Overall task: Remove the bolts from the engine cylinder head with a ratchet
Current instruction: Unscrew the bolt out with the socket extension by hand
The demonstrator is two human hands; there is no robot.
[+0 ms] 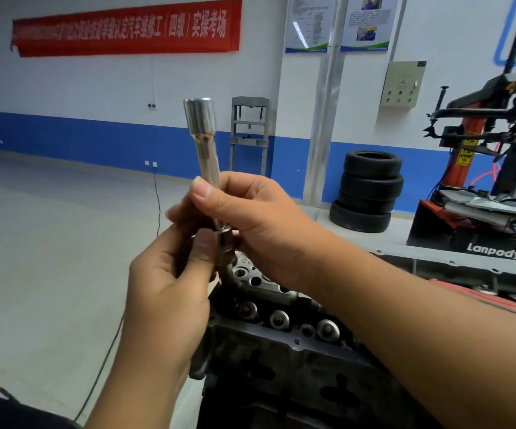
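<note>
Open floor (49, 243) across the frame's left, wide passage | two cables (157, 199) cross it mid-frame | cylinder head (281, 335) fills lower centre-right, bolts (279, 318) standing proud | tyre stack (366, 190) and tyre changer (492, 187) crowd the right | press frame (250, 134) against the far wall

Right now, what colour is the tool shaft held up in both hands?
Shiny silver metal, with a knurled band mid-shaft; the head view shows it best.

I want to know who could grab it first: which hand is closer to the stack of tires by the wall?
Right. The right hand is up on the shiny tool, on the side toward the tires. The left hand sits lower and farther over, away from them.
</note>
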